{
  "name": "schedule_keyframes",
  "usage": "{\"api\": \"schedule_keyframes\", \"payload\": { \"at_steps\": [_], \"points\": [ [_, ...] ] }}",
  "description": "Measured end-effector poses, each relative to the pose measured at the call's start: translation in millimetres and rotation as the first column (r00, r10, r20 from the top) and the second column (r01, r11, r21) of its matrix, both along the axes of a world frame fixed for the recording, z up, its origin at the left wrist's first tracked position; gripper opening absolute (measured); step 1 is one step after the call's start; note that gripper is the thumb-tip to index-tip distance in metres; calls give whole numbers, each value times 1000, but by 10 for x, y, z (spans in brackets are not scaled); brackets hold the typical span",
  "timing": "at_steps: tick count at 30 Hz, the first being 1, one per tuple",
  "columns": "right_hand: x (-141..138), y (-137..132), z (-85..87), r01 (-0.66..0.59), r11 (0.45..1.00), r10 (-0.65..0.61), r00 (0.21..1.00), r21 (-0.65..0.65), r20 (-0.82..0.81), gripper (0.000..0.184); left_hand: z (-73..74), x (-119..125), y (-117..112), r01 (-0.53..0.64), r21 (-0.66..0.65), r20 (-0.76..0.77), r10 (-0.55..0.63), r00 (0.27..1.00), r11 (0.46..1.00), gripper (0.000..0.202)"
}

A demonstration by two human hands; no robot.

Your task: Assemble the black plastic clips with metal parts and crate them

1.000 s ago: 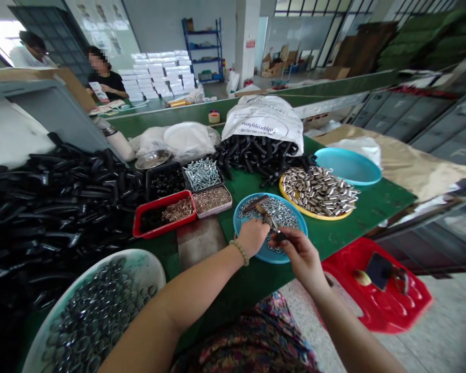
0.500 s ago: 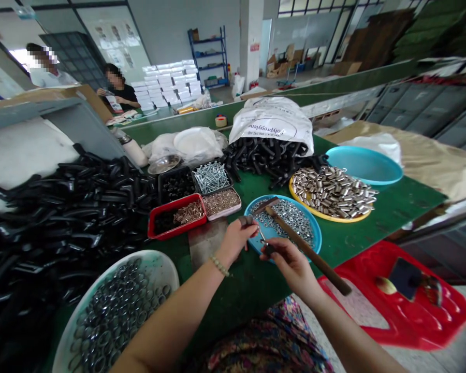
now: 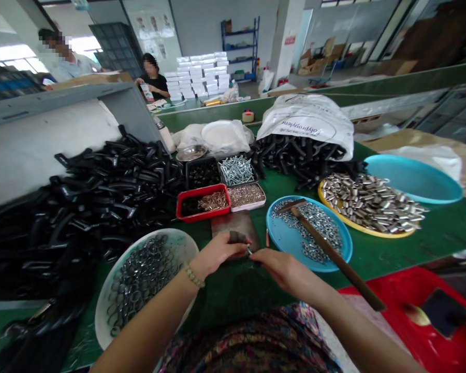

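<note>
My left hand [image 3: 216,253] is closed round a small dark part [image 3: 236,238] over a dark metal plate [image 3: 238,225] on the green table. My right hand [image 3: 278,262] pinches a thin metal piece [image 3: 249,251] that meets the dark part. Just right of my hands stands a blue dish [image 3: 283,239] of small silvery nuts, with a hammer [image 3: 326,247] lying across it, its handle pointing toward me.
A white bowl of metal rings [image 3: 140,274] sits at my left, beside a big heap of black handles [image 3: 93,191]. Behind lie a red tray [image 3: 202,202], small trays of screws [image 3: 236,170], a yellow dish of metal sleeves [image 3: 373,199], an empty blue dish [image 3: 411,178] and a white sack [image 3: 306,122]. Two people sit far back.
Both hands moved left from the blue dish of nuts to the dark plate, still holding their small parts. The hammer stayed lying across the dish. The view swung left.
</note>
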State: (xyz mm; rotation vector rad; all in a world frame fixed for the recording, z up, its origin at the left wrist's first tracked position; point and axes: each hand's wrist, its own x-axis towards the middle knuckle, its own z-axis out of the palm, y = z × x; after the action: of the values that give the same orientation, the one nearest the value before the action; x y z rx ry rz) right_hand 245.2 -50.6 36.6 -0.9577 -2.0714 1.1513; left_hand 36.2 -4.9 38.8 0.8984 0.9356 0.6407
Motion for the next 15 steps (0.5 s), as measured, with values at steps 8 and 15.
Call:
{"api": "schedule_keyframes", "payload": {
  "at_steps": [8,15],
  "points": [
    [-377,73,-99,-189,743,-427,605,-642,-672,25,282,-160,-38,48,769,-243,221,945,637,23],
    [-349,159,-242,-91,806,-361,707,-585,-608,20,429,-301,-89,202,754,-325,89,942,625,34]
  ]
}}
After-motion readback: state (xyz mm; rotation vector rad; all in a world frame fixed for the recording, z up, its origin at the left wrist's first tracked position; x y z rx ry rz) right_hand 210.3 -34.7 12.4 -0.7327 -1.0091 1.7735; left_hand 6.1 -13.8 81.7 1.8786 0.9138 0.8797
